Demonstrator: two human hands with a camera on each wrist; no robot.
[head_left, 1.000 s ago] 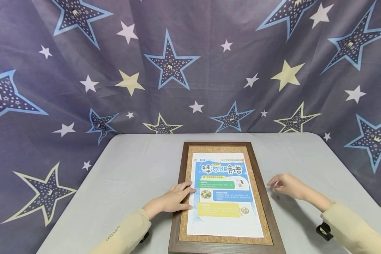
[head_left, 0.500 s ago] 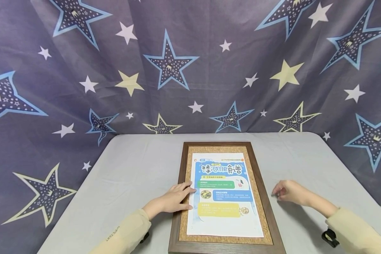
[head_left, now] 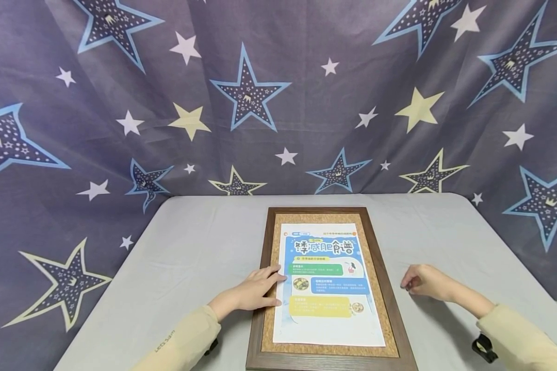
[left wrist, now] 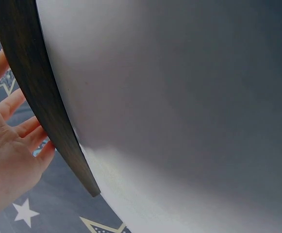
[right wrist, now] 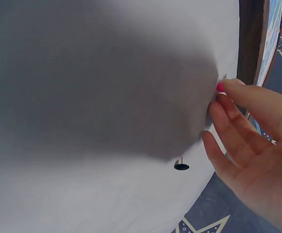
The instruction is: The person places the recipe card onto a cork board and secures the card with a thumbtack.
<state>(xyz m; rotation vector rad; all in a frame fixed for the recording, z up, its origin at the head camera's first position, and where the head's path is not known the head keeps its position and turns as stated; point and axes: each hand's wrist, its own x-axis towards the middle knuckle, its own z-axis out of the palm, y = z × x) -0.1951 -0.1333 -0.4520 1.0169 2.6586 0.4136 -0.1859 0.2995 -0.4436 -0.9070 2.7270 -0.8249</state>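
Observation:
A cork board [head_left: 276,330] in a dark wood frame [head_left: 385,268] lies on the table, carrying a printed poster [head_left: 329,332]. My left hand [head_left: 255,291] rests across the frame's left side, fingers extended, with its fingertips at the poster's left edge. Right of the board, close over the table, my right hand [head_left: 429,282] has thumb and fingertips together. In the right wrist view, those fingertips pinch a small pink thumbtack [right wrist: 221,87], mostly hidden by them. A black thumbtack [right wrist: 181,166] lies beneath that hand on the table, point up.
Small orange dots mark the poster's upper right [head_left: 354,234] and upper left corners. The light grey table [head_left: 204,232] ends at a star-patterned curtain [head_left: 260,154] behind and at both sides. A black strap [head_left: 484,348] shows below the right sleeve.
My right hand has drawn slightly rightward and down, away from the frame, and its fingertips have come together. My left hand, the board and the poster have stayed put.

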